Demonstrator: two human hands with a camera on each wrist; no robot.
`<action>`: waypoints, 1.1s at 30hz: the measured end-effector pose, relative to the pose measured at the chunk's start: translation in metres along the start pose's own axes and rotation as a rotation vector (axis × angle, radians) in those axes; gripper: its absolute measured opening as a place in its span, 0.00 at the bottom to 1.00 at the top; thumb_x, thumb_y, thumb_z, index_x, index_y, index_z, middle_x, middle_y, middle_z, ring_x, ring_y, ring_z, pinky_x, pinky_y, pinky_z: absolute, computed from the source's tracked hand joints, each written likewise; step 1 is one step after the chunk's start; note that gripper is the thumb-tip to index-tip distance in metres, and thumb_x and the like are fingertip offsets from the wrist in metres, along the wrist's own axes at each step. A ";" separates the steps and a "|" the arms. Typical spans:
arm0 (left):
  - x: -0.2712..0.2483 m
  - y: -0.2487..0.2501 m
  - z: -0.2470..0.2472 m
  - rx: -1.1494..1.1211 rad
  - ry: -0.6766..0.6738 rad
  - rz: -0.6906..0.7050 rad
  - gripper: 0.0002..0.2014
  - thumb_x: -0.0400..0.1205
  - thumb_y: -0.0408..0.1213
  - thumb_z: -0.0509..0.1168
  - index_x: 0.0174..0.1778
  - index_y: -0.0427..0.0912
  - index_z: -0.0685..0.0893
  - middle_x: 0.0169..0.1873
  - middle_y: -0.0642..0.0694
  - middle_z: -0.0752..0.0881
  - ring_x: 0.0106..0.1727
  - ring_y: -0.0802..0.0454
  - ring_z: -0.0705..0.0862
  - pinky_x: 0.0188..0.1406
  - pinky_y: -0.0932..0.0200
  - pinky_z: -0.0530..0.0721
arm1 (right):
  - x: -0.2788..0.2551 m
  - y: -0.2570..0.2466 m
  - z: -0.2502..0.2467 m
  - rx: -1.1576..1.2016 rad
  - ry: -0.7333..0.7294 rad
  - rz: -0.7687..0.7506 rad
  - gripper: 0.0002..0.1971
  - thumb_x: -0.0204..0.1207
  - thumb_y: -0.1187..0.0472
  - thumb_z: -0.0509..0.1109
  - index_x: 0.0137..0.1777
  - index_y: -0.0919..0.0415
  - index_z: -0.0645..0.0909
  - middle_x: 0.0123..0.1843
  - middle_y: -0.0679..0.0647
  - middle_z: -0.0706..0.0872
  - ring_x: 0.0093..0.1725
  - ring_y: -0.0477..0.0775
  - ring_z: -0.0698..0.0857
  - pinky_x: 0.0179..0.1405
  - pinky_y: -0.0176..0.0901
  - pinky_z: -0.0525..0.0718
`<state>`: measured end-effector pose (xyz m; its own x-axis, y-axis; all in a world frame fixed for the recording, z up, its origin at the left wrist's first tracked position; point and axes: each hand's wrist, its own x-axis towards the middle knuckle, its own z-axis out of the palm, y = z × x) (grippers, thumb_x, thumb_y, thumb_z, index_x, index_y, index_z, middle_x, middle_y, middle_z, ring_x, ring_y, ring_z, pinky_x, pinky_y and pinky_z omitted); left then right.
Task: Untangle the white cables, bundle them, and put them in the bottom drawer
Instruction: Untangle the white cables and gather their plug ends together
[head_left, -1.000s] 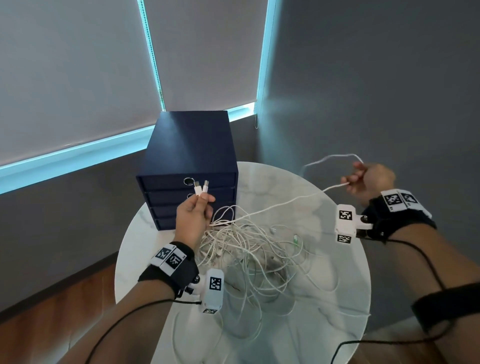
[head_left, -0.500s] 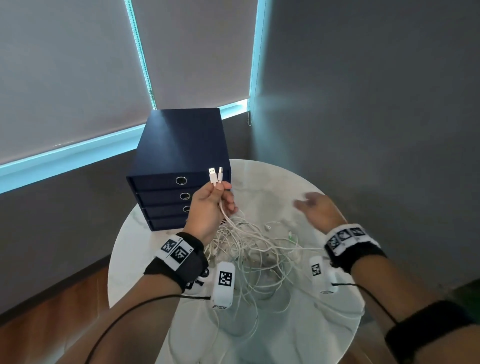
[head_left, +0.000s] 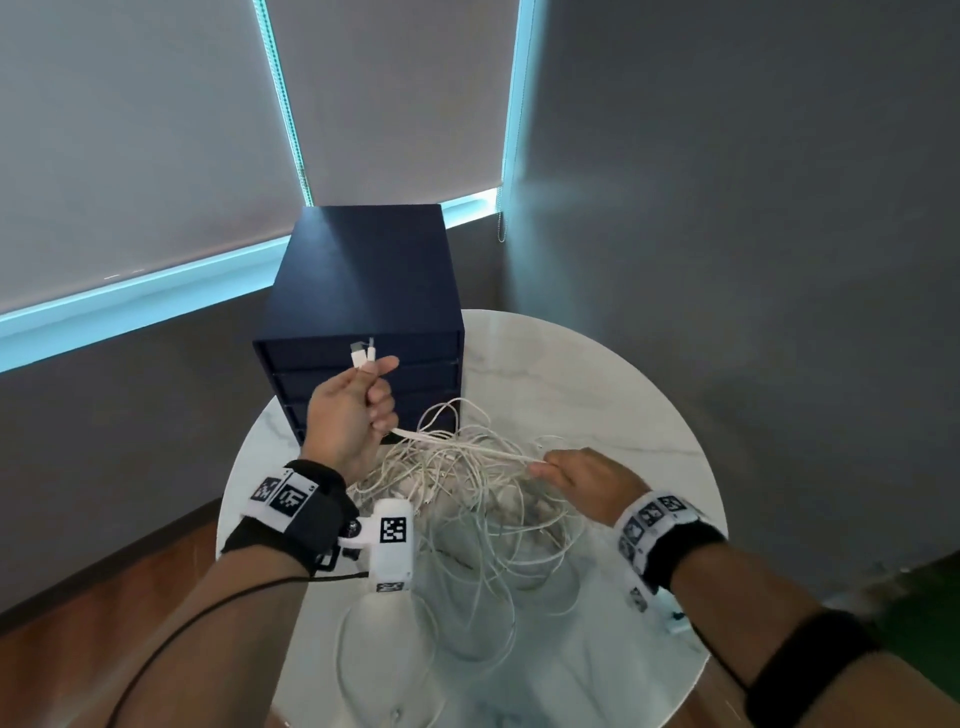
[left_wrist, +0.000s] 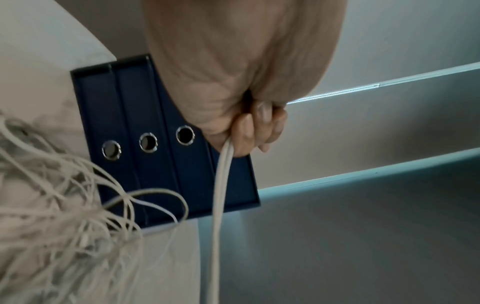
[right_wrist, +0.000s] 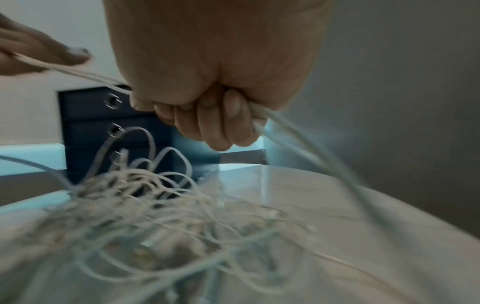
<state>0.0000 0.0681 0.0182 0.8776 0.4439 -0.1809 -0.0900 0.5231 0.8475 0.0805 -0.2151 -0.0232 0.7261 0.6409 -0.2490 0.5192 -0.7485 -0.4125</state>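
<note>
White cables (head_left: 457, 488) lie in a loose tangle on the round tabletop (head_left: 597, 374). My left hand (head_left: 353, 415) grips two plug ends raised above the pile, likely to keep them paired. My right hand (head_left: 587, 480) is closed around the same strands nearer the heap. Behind stands a navy drawer unit (head_left: 363, 280), drawers closed.

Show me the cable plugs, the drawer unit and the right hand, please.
cable plugs (head_left: 362, 356), head view, on the white connector bodies.
drawer unit (head_left: 363, 270), head view, on its top face.
right hand (head_left: 587, 480), head view, on its back.
</note>
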 end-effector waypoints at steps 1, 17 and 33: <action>0.000 0.000 -0.006 0.029 -0.001 -0.001 0.13 0.92 0.34 0.54 0.61 0.31 0.81 0.22 0.52 0.68 0.20 0.59 0.63 0.18 0.66 0.61 | -0.005 0.017 -0.004 -0.025 -0.004 0.064 0.23 0.82 0.33 0.51 0.40 0.48 0.76 0.43 0.48 0.85 0.47 0.55 0.84 0.51 0.46 0.76; -0.017 -0.037 -0.002 0.330 -0.162 -0.164 0.13 0.92 0.34 0.54 0.49 0.35 0.81 0.21 0.52 0.68 0.19 0.59 0.61 0.18 0.67 0.57 | -0.060 0.227 0.030 -0.105 -0.009 0.776 0.29 0.79 0.38 0.63 0.62 0.65 0.85 0.61 0.66 0.86 0.63 0.67 0.84 0.61 0.50 0.78; -0.013 -0.054 -0.003 0.435 -0.103 -0.108 0.12 0.92 0.34 0.53 0.48 0.35 0.79 0.19 0.54 0.69 0.19 0.58 0.63 0.18 0.66 0.60 | 0.036 0.023 0.014 0.120 -0.115 0.245 0.09 0.79 0.60 0.67 0.47 0.55 0.90 0.41 0.47 0.89 0.41 0.45 0.86 0.43 0.35 0.80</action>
<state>-0.0076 0.0360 -0.0267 0.9155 0.3173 -0.2475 0.1913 0.1982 0.9613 0.1123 -0.2074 -0.0538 0.7637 0.4642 -0.4486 0.2732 -0.8620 -0.4269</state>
